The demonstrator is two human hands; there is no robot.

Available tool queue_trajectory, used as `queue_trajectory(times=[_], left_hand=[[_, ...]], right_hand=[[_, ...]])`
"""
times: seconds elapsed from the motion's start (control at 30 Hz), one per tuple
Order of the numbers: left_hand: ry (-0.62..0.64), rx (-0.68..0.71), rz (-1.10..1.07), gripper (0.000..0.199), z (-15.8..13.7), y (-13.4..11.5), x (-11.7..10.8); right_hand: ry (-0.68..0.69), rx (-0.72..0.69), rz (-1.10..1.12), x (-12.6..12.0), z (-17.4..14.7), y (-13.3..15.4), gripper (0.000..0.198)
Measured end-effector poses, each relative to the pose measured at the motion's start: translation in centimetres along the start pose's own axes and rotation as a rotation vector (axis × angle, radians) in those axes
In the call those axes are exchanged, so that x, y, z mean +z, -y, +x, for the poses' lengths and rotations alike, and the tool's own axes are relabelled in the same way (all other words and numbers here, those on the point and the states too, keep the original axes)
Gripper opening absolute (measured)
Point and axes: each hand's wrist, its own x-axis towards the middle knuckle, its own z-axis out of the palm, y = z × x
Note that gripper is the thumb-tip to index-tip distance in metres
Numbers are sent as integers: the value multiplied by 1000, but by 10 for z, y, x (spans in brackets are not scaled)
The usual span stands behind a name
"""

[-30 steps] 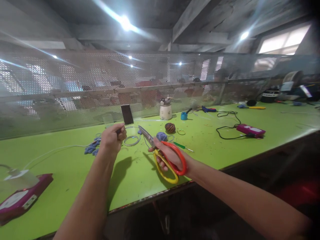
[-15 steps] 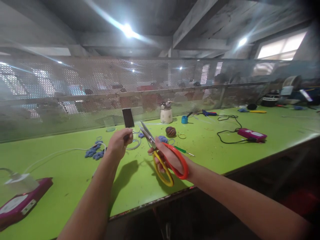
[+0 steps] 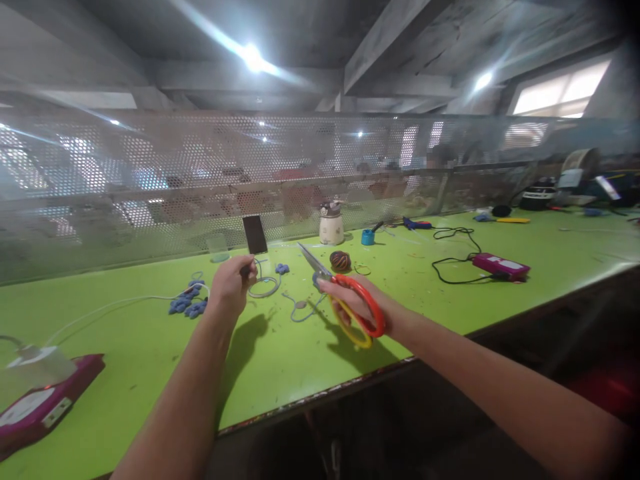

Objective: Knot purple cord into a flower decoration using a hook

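My left hand (image 3: 229, 285) is raised over the table, its fingers closed on a small dark thing that I cannot make out. In my right hand (image 3: 353, 300) are scissors (image 3: 316, 262) with red and yellow handles; their blades point up and to the left, away from my left hand. Between the hands, a thin light-blue cord (image 3: 300, 320) with a small round piece on it lies on the table. Beyond my left hand are a loop of grey cord (image 3: 270, 291) and a blue knotted piece (image 3: 283, 269). Another blue piece is partly hidden behind the scissors.
A ball of dark striped cord (image 3: 341, 261), a bottle (image 3: 331, 227), a phone (image 3: 255, 235) and a blue pot (image 3: 368, 237) stand or lie toward the back. Blue knotted pieces (image 3: 189, 303) lie left. Purple power strips (image 3: 500, 267) with cables are at both sides. A perforated screen borders the table.
My right hand has drawn the scissors to the right, away from my left hand. The light-blue cord now shows on the table between them. My left hand has shifted slightly left.
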Motion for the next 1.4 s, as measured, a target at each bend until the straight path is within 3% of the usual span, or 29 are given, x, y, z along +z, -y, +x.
queue_trajectory(times=[0.17, 0.27, 0.3, 0.4, 0.57, 0.7, 0.77, 0.83, 0.9, 0.97, 1.1, 1.27, 1.4], left_hand=[[-15, -47, 70, 18, 2, 9, 6], [-36, -65, 117, 19, 3, 15, 7], [-52, -67, 132, 19, 4, 17, 6], [-108, -71, 177, 18, 7, 21, 3], [-95, -105, 201, 21, 7, 25, 1], [5, -177, 135, 21, 2, 29, 8], [76, -228, 93, 21, -1, 31, 13], [163, -300, 28, 18, -5, 32, 18], [265, -366, -56, 15, -9, 32, 22], [344, -386, -104, 14, -12, 32, 24], [367, -341, 50, 17, -14, 37, 25], [385, -178, 613, 25, -13, 56, 27], [380, -176, 661, 28, -16, 65, 35]], right_hand=[[-339, 50, -639, -84, 15, -13, 47], [-509, 202, -1061, -137, 28, -30, 45], [-529, 246, -1107, -151, 32, -37, 44], [-520, 329, -1180, -175, 42, -57, 36], [-463, 374, -1280, -182, 54, -76, 29], [-516, 318, -1358, -169, 57, -61, 31], [-562, 129, -1325, -148, 57, -44, 31], [-417, -102, -1063, -116, 58, -26, 27], [-177, -216, -713, -78, 62, -12, 26], [-5, -228, -482, -43, 70, -5, 23], [101, -149, -190, 4, 94, -13, 32], [68, -74, -73, 24, 106, -42, 37], [-38, -75, 3, 23, 100, -59, 28]])
